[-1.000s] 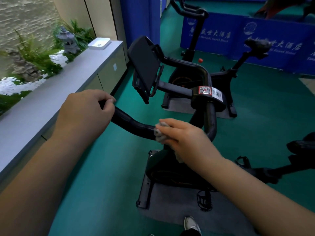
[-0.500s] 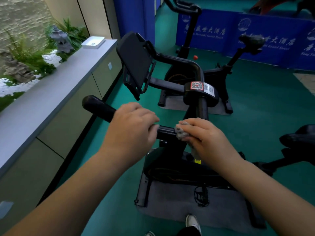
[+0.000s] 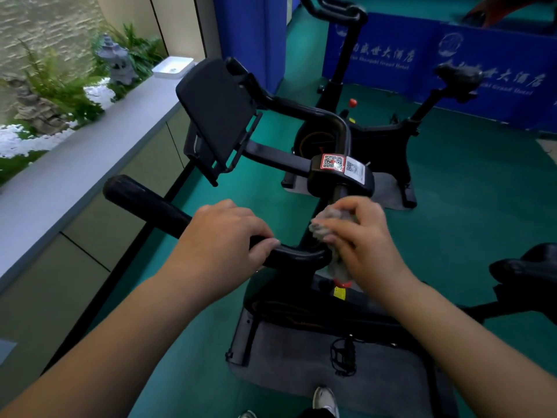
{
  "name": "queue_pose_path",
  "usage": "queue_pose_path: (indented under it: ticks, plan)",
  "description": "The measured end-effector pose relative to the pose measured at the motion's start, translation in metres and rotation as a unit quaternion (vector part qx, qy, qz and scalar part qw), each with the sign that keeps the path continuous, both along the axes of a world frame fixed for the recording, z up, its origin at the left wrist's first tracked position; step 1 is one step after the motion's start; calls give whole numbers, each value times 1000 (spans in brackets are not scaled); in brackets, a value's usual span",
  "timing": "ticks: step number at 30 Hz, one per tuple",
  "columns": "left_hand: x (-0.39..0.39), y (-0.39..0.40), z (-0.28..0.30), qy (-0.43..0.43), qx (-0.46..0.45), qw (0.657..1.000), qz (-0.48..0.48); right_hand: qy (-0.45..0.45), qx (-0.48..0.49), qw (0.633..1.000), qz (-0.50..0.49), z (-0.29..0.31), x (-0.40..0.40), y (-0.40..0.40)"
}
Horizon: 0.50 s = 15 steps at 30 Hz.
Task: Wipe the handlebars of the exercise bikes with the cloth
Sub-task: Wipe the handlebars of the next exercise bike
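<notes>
The near bike's black handlebar (image 3: 144, 203) runs from its free left end toward the centre stem. My left hand (image 3: 223, 239) grips the bar near its inner bend, fingers curled over the top. My right hand (image 3: 358, 239) holds a crumpled grey cloth (image 3: 328, 224) against the bar where it meets the stem, just below the clamp with QR stickers (image 3: 342, 170). The bar under both hands is hidden. A black tablet holder (image 3: 217, 113) stands ahead of the bars.
A grey ledge (image 3: 78, 167) with a white tray (image 3: 173, 67) runs along the left. A second bike (image 3: 376, 128) stands ahead, with another black saddle (image 3: 530, 270) at the right. Blue banners (image 3: 452, 61) line the back. Grey mat (image 3: 301, 366) and my shoe (image 3: 324, 398) lie below.
My left hand has slid right along the bar, from its outer end to the inner bend. My right hand has carried the cloth right and up to the stem.
</notes>
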<state>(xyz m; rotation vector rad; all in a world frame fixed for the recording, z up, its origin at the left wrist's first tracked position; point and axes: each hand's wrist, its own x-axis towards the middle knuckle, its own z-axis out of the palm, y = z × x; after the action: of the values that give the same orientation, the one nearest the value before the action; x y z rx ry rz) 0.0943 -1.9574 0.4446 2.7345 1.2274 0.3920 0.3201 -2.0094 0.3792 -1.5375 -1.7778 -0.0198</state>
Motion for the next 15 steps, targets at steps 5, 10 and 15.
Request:
queue_pose_path:
  ticks: [5,10,15]
  plan:
    - [4,-3,-1,-9,-9,1000,27,63,-77,991,-87,5,35,32]
    - [6,-2,-4,-24,-6,999,47,57,-52,997,3,-3,8,-7]
    - [8,0,-3,-24,-4,998,49,22,-84,996,28,10,25,17]
